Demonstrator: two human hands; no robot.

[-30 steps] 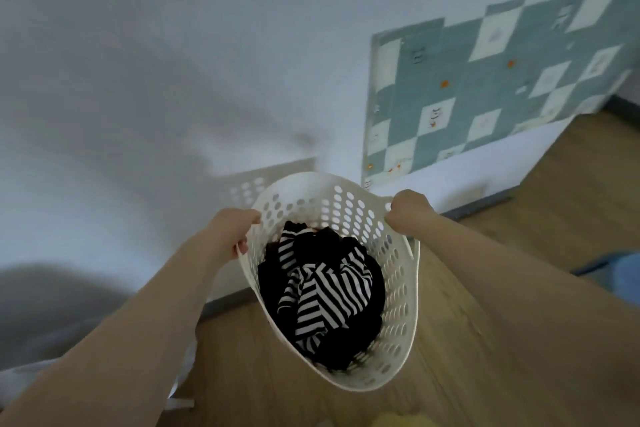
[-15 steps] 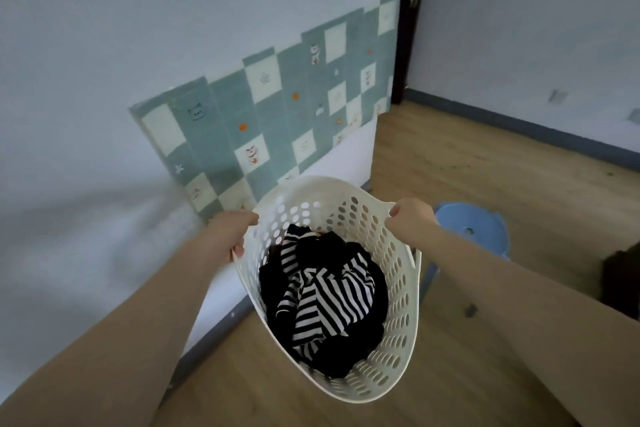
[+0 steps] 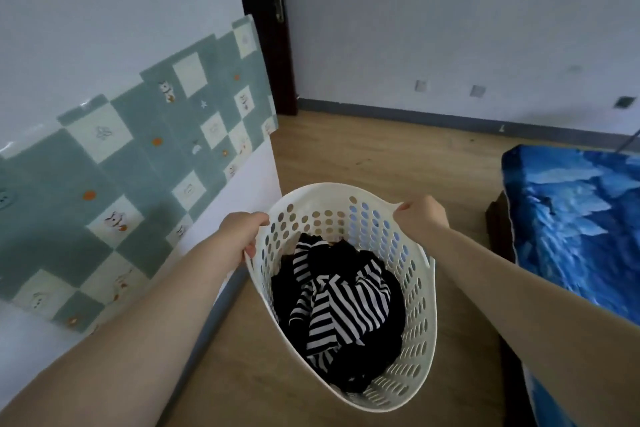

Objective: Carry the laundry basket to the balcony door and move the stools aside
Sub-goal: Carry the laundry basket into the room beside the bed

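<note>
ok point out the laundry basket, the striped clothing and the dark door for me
laundry basket (image 3: 420, 308), head view, right perforated wall
striped clothing (image 3: 341, 308), head view, middle of the black and white fabric
dark door (image 3: 266, 28), head view, its dark edge near the latch

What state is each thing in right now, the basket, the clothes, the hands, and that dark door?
Laundry basket: lifted off the floor, tilted, held by its rim.
Striped clothes: crumpled inside the basket.
Left hand: closed on the rim.
Right hand: closed on the rim.
Dark door: cannot tell if open.

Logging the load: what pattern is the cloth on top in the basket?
Black and white stripes on the cloth, over darker clothes in the white basket; head view.
</note>
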